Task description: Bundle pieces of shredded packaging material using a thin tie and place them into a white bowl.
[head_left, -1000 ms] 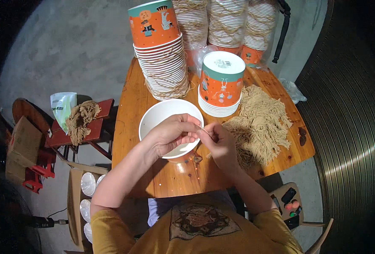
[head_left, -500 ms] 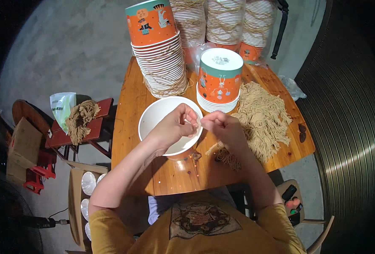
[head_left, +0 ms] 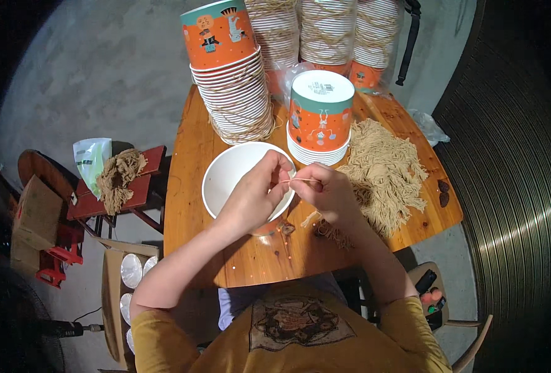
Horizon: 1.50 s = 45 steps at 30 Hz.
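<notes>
My left hand (head_left: 255, 191) and my right hand (head_left: 332, 196) meet over the right rim of a white-lined paper bucket (head_left: 225, 177) that stands mouth up on the table. Both hands are closed in a pinch on a thin length of string (head_left: 309, 180), which runs between the fingertips and across the right fingers. Whether it is knotted is too small to tell. Beside my right hand lies a large heap of tan string (head_left: 384, 171), with loose ends under that wrist. Behind the bucket stands a short upside-down stack of orange and green buckets (head_left: 322, 121).
A tall leaning stack of string-wrapped buckets (head_left: 232, 93) stands at the table's far left. More bucket stacks in clear plastic (head_left: 328, 31) are at the back. Two dark lumps (head_left: 444, 193) lie near the right edge. Left of the wooden table (head_left: 188, 168) is a red stool (head_left: 145, 189) with string.
My hands have come closer together, and the string now shows taut between the fingertips. The right hand has turned slightly. The view has shifted a little.
</notes>
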Available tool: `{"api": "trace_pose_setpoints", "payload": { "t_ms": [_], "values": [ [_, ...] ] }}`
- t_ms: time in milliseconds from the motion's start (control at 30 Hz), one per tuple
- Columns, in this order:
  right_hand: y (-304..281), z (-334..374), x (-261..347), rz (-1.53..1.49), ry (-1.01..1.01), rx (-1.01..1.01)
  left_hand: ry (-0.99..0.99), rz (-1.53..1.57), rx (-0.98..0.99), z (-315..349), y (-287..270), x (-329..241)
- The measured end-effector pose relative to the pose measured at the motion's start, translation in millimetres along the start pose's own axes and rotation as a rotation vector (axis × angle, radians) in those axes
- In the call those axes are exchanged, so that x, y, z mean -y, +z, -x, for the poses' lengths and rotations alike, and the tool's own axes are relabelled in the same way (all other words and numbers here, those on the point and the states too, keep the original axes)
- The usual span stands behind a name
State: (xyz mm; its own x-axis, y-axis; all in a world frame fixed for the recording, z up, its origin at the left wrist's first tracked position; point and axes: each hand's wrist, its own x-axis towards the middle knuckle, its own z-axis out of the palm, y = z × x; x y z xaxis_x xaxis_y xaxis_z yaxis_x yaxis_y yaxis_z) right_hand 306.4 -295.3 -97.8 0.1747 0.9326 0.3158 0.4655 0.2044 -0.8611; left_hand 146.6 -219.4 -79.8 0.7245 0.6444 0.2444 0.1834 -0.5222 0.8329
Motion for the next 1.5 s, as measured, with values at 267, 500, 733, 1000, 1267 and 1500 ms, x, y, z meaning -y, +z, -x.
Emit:
{"api": "trace_pose_setpoints", "payload": {
  "t_ms": [267,500,733,1000,1267,1500],
  "values": [
    [4,2,2,0.051,0.002,-0.009,0.125,-0.301,-0.057,6,0,0],
    [8,4,-5,0.036,-0.105,-0.057,0.386,-0.69,-0.115,10,1,-9],
    [13,5,-8,0.034,-0.16,-0.098,0.336,-0.572,-0.179,10,4,-4],
    [15,7,-9,-0.011,-0.246,-0.136,-0.047,-0.107,-0.144,8,5,-2],
    [17,8,-16,-0.069,-0.186,-0.164,-0.197,0.314,-0.059,-1,5,11],
    [19,8,-20,-0.148,-0.202,-0.182,-0.275,0.419,-0.054,-3,4,9]
  ]
}}
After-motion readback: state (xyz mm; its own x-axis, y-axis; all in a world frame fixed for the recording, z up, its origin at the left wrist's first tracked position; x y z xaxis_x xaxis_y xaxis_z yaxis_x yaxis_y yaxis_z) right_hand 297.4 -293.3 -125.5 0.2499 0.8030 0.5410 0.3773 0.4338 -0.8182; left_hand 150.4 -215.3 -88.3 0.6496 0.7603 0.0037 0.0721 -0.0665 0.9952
